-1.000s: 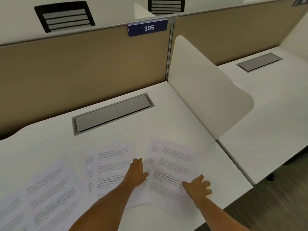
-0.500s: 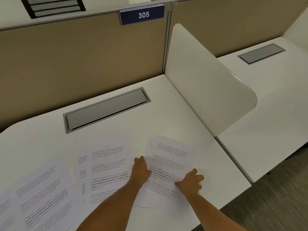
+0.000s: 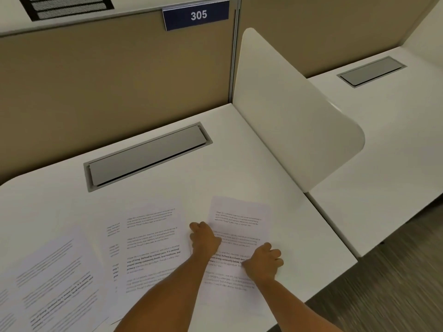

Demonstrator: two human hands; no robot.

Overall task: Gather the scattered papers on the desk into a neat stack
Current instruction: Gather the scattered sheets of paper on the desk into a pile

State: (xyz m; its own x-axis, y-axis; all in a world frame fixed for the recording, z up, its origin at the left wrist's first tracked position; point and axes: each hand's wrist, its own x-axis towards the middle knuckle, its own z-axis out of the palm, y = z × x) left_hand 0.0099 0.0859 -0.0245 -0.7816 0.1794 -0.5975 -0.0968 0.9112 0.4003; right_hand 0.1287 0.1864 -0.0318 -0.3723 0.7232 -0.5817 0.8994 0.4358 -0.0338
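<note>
**Desk editor:** What is in the frame?

**Photographer:** A white tabletop [image 3: 239, 152] at a cubicle marked by a blue sign reading 305 [image 3: 196, 15], at 12 o'clock. Printed papers lie across the near half of the surface. Two bare hands rest on the right-hand pile of sheets [image 3: 239, 216], at about 5 o'clock from the centre of the frame.

**Desk editor:** And the hands?

**Photographer:** The left hand [image 3: 206, 240] sits on that pile's left edge, fingers curled under and pressed together. The right hand [image 3: 263, 262] sits on its right side, fingers bent and close together on the paper. Whether either thumb is under a sheet cannot be told.

**Desk editor:** The rest of the papers?

**Photographer:** A middle group of sheets [image 3: 151, 243] lies just left of the left hand, overlapping unevenly, at 6 to 7 o'clock. A third group [image 3: 52, 279] fans out at 8 o'clock and runs off the frame's edge, its print blurred.

**Desk editor:** Anything else?

**Photographer:** A grey cable hatch [image 3: 146, 156] is set into the tabletop at 10 o'clock from the hands. A white rounded divider [image 3: 294, 121] stands along the right edge, at 2 o'clock.
</note>
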